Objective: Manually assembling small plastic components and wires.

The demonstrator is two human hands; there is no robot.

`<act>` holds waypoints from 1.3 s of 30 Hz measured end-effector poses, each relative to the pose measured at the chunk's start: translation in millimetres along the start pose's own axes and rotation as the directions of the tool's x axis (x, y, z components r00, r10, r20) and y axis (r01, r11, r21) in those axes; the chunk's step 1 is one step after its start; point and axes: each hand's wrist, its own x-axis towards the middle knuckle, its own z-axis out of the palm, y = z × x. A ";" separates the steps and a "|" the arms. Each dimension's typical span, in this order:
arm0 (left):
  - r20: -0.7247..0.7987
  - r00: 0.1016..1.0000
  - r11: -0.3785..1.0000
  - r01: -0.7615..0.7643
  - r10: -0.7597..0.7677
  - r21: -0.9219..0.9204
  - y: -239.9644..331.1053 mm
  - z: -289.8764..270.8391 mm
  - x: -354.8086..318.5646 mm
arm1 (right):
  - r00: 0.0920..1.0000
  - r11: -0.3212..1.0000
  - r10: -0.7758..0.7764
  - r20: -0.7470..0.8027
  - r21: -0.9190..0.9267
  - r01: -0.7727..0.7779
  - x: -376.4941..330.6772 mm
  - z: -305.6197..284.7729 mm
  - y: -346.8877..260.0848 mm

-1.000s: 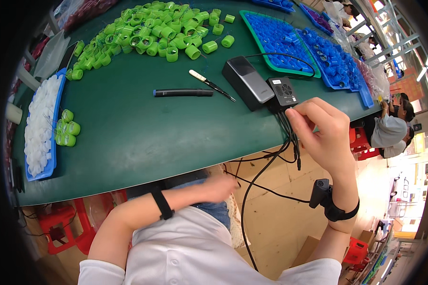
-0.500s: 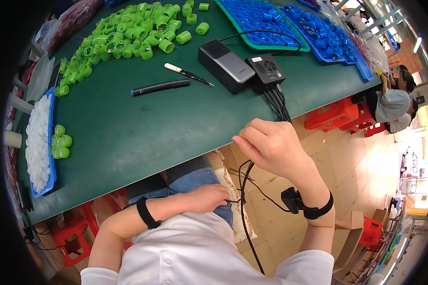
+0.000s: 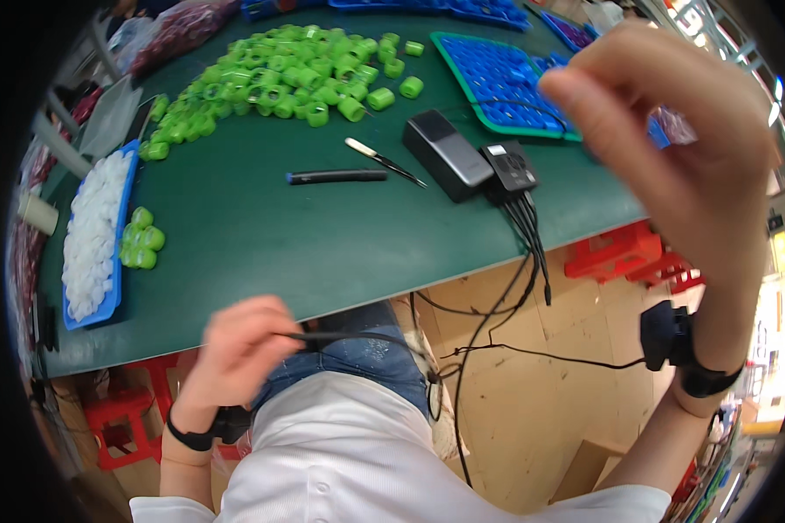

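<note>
My left hand (image 3: 246,344), blurred by motion, is by the table's front edge above my lap. Its fingers are closed around a black cable (image 3: 358,335) that trails right across my jeans. My right hand (image 3: 672,113) is raised high at the right, large and smeared. Its fingers curl in toward the thumb, and no object shows in them. It hides part of the blue parts behind it. Near the right side of the table, a grey power bank (image 3: 447,155) lies beside a black box with a fan grille (image 3: 509,170), from which several cables hang.
Green plastic rings (image 3: 279,78) are heaped at the back left of the green table (image 3: 235,235). A blue tray (image 3: 118,261) of white pieces stands at the left. A black marker (image 3: 337,177) and tweezers (image 3: 385,162) lie mid-table. Red stools (image 3: 615,253) stand below.
My left hand has moved left from my lap toward the table edge, drawing the cable along. My right hand has risen up and to the right. The view has shifted slightly.
</note>
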 end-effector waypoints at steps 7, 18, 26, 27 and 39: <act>-0.257 0.956 0.942 0.208 -0.139 0.264 -15.5 -100.6 -109.6 | 0.991 0.979 -0.016 -0.136 0.201 0.043 49.8 11.9 -8.9; -0.067 0.664 0.462 0.585 -0.744 0.667 -87.3 -43.2 -206.5 | 0.972 0.960 -0.234 -0.007 0.157 0.233 70.5 74.6 -51.0; 0.303 0.878 0.891 0.245 -0.371 0.382 -81.1 -15.4 -117.1 | 0.975 0.918 -0.190 0.116 0.374 0.135 105.8 142.3 -45.9; 0.237 0.955 0.880 0.046 -0.177 0.473 -99.1 1.7 -113.1 | 0.981 0.900 -0.131 0.144 0.431 0.057 114.1 154.2 -43.2; 0.270 0.947 0.984 0.158 -0.174 0.081 -160.2 -5.4 -63.0 | 0.960 0.903 0.125 0.250 0.373 -0.214 147.8 224.3 7.7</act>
